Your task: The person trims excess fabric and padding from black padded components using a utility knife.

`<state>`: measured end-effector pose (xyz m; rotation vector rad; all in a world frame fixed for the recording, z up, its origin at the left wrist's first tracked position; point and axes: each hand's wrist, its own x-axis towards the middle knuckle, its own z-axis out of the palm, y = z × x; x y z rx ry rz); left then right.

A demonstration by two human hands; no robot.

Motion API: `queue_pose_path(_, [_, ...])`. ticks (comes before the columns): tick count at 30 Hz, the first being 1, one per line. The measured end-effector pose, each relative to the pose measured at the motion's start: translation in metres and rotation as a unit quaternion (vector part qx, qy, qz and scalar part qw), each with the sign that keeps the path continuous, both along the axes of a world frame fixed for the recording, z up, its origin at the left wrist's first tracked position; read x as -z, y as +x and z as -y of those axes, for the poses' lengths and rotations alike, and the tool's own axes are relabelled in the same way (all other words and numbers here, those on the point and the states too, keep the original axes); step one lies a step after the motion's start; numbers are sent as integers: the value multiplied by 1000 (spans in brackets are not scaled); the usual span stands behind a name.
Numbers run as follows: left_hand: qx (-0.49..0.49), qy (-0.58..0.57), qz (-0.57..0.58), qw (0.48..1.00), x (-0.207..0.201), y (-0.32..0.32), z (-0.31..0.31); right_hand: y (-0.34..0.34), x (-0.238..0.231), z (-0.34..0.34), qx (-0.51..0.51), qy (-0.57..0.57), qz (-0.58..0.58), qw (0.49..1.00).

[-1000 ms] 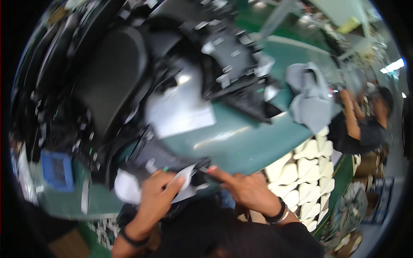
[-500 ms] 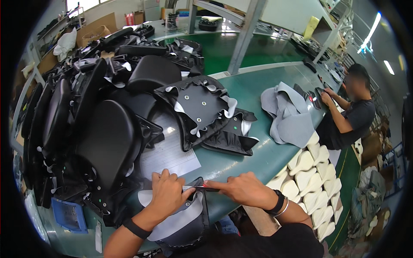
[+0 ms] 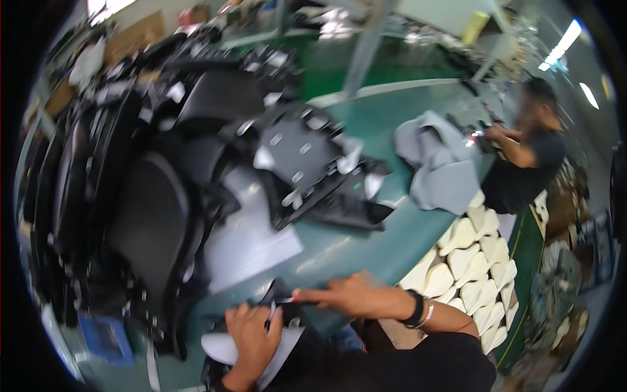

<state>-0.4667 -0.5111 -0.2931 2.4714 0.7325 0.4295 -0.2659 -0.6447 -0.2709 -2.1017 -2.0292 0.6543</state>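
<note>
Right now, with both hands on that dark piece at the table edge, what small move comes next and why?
Probably draw the dark piece a little nearer: the left hand and right hand pinch it at the green table's edge, with stacked black parts crowding behind.

Left hand (image 3: 251,336) and right hand (image 3: 343,297) pinch a black fabric piece (image 3: 281,294) with white lining (image 3: 225,349) at the green table (image 3: 366,245) edge. Black cover pile (image 3: 150,196) left, grey fabric (image 3: 441,170) right, co-worker (image 3: 526,153) beyond.
</note>
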Motion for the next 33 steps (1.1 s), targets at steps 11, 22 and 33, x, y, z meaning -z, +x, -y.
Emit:
queue_pose_path(11, [13, -53, 91, 994, 12, 0, -7, 16, -35, -22, -21, 43, -42, 998])
queue_pose_path(22, [-13, -303, 234, 924, 18, -19, -30, -26, -7, 19, 24, -92, -78, 992])
queue_pose_path(33, [50, -71, 162, 983, 4, 5, -11, -45, 17, 31, 113, 34, -126, 985])
